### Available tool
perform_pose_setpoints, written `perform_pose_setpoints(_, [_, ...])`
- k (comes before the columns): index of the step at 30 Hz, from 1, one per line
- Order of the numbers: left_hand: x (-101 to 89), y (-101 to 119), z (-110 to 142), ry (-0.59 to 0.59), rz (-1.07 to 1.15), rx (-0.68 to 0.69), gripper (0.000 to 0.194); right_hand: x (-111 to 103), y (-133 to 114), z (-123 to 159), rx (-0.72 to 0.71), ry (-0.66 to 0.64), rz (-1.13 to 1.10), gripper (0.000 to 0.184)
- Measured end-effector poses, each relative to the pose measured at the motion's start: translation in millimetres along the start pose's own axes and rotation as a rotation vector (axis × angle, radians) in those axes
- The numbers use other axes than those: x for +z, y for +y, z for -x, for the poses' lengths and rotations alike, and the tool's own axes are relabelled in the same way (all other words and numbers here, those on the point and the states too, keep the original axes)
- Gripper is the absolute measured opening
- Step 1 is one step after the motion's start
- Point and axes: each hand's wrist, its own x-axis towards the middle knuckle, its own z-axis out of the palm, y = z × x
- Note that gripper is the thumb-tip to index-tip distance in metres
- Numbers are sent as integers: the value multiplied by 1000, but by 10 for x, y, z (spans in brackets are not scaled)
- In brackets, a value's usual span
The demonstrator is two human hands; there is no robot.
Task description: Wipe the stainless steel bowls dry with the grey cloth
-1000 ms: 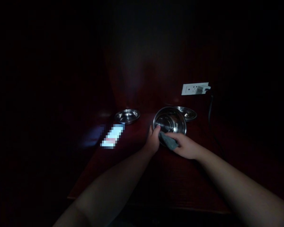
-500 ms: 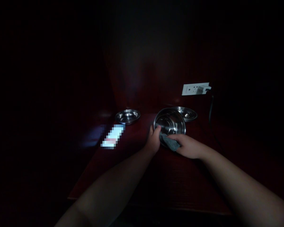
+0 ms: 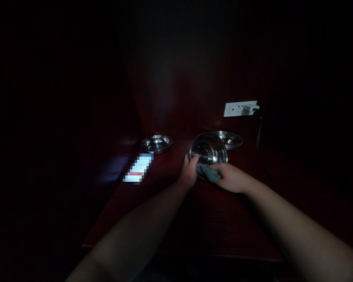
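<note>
A shiny metal bowl [image 3: 208, 147] is tilted with its opening toward me, above the dark red table. My left hand [image 3: 190, 170] grips its left rim, the thumb over the edge and the other fingers hidden behind. In my right hand [image 3: 231, 177] is a bunched grey-green cloth [image 3: 208, 172], which lies against the bowl's lower near rim. The fingertips of my right hand are partly hidden by the cloth.
A shallow metal dish [image 3: 157, 143] stands at the back left, and another metal dish [image 3: 231, 140] sits partly behind the bowl. A lit, pixelated phone-like screen [image 3: 139, 168] lies on the red table [image 3: 217, 223]. A plug with a cable is in the wall socket [image 3: 240, 109].
The cloth in my right hand has shifted slightly along the bowl's near rim. My left hand keeps its hold. The whole view has moved a little.
</note>
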Motion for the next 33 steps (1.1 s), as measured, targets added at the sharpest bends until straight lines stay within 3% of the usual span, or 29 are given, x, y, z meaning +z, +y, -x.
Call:
perform_pose_setpoints(9, [19,73,44,-9,-52,8,37,-2,62,-7,121,32,172,24])
perform_pose_setpoints(15, [13,80,45,-20,-68,12,33,2,59,6,129,40,217,29])
perform_pose_setpoints(20, [-11,42,25,1,-107,38,33,-10,46,21,80,2,142,29])
perform_pose_setpoints(27, [-2,26,7,17,-129,59,32,-25,-11,29,24,-90,10,15])
perform_pose_setpoints(33, [3,31,7,24,-106,39,32,-17,-42,23,-76,-105,-105,18])
